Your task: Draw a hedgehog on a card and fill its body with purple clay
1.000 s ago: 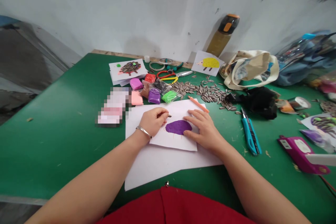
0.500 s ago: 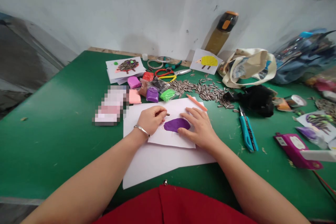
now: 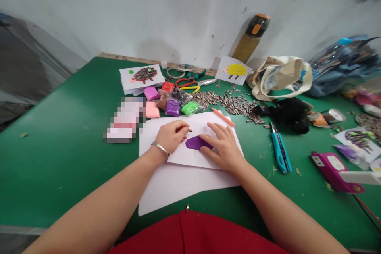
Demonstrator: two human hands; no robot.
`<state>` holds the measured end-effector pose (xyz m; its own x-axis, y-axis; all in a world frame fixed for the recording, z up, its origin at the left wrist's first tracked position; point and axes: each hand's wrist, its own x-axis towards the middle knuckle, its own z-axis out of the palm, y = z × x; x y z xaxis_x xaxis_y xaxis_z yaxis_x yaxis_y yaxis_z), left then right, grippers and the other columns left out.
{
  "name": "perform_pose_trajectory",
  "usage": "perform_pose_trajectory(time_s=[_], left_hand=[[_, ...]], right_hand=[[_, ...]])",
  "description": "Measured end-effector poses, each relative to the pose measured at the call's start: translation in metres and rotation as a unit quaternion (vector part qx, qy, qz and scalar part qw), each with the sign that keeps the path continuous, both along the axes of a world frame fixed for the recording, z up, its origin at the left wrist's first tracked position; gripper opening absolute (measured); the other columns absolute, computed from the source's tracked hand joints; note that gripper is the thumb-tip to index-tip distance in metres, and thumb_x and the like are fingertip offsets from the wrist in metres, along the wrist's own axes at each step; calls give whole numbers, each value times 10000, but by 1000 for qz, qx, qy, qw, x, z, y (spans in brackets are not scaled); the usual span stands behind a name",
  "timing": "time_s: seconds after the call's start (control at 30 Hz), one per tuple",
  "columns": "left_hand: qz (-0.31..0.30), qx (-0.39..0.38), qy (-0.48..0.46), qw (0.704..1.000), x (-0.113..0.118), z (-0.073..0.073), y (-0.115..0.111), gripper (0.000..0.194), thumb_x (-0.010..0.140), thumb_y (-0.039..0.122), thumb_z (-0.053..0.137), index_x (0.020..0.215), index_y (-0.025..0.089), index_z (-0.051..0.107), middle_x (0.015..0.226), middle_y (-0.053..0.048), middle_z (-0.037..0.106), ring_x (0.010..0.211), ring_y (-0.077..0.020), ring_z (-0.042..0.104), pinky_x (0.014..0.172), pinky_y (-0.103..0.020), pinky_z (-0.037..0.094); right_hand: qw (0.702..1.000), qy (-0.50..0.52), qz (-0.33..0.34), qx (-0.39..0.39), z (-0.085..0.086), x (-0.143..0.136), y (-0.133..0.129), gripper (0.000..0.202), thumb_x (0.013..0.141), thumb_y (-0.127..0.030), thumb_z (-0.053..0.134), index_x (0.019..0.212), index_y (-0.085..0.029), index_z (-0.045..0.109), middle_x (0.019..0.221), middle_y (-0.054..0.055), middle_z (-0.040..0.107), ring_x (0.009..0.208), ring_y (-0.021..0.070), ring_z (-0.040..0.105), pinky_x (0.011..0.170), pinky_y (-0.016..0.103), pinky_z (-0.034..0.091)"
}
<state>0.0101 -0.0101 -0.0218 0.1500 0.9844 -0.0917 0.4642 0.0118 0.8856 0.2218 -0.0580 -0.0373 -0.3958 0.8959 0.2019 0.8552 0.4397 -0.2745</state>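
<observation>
My left hand (image 3: 174, 135), with a silver bangle at its wrist, pinches a small dark brown piece (image 3: 189, 130) over the left part of a small white sheet (image 3: 190, 160). A flattened purple clay shape (image 3: 194, 143) lies on that sheet. My right hand (image 3: 223, 145) rests with spread fingers on the right part of the purple shape and on the paper, covering some of the shape. Beneath lies a larger white sheet (image 3: 160, 184). An orange pen (image 3: 222, 116) sits on the paper's upper edge.
Behind the paper are clay packets (image 3: 172, 107), scissors (image 3: 206, 82) and scattered striped seeds (image 3: 238, 105). A blue cutter (image 3: 280, 151), a black bag (image 3: 293, 115) and a magenta device (image 3: 335, 170) lie right. A pixelated object (image 3: 125, 121) lies left. A bottle (image 3: 251, 37) leans against the wall.
My right hand has shifted slightly left, and its fingers now cover more of the purple shape. My left hand still pinches the small piece in nearly the same place.
</observation>
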Motion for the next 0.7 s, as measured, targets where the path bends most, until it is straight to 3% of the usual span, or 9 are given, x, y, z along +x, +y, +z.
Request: perform_pose_trajectory(time_s=[0.13, 0.33, 0.47, 0.7], left_hand=[[-2, 0, 1, 1000, 0, 0, 0, 195, 810, 358, 555, 811, 213, 687, 645, 18, 676, 568, -144, 644, 569, -238, 514], [-4, 0, 0, 1000, -1, 0, 0, 207, 810, 363, 552, 814, 208, 690, 657, 11, 685, 570, -147, 647, 579, -243, 520], [-4, 0, 1, 1000, 0, 1, 0, 216, 807, 370, 552, 826, 204, 688, 673, 9, 693, 576, -150, 652, 592, -248, 524], [-4, -5, 2, 1000, 0, 2, 1, 223, 807, 369, 541, 831, 199, 684, 679, 10, 693, 568, -149, 651, 581, -247, 521]], right_hand=[[1000, -14, 14, 5, 1, 0, -1, 337, 920, -454, 513, 1189, -321, 667, 1407, 73, 516, 1319, 365, 390, 1056, 660, 263], [998, -40, 41, 35, 6, 1, -5, 384, 937, -471, 479, 1233, -286, 639, 1460, 89, 461, 1355, 347, 352, 1107, 626, 199], [996, -36, 56, 66, 4, 1, -5, 338, 940, -449, 493, 1178, -283, 668, 1397, 45, 541, 1349, 326, 364, 1143, 595, 137], [993, -21, 65, 101, 7, 2, -6, 330, 938, -438, 509, 1139, -243, 683, 1393, 54, 548, 1328, 316, 398, 1151, 575, 137]])
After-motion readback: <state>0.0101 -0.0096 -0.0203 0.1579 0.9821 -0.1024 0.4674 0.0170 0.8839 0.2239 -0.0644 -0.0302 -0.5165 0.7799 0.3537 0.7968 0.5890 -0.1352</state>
